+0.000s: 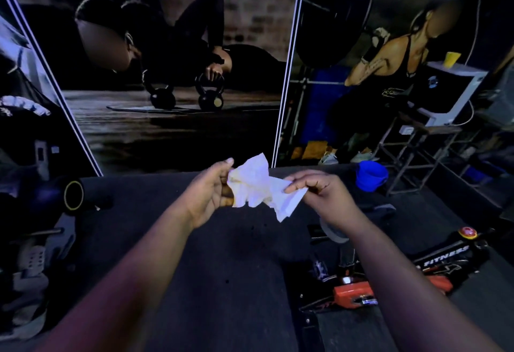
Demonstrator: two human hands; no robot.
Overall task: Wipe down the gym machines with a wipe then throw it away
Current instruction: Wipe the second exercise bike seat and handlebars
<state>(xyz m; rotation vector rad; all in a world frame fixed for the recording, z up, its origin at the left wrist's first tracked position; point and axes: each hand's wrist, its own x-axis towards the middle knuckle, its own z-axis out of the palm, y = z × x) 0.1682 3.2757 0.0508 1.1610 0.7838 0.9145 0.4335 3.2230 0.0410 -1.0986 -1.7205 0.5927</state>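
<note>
The left hand [212, 188] and right hand [319, 187] each pinch one end of the crumpled wipe [258, 188], held up over the dark floor [222, 268] left of the blue bucket [371, 175], so pull it flat before wiping, I think.

Two large wall murals of people exercising fill the back: one with black kettlebells [186, 95], one beside a big barbell plate [331, 17]. A blue plastic bucket [371, 175] stands on the dark floor next to a metal-framed stool [425, 140]. A yellow cup [452, 59] sits on a white box [456, 92]. A black foam roller end [73, 195] shows at left.
</note>
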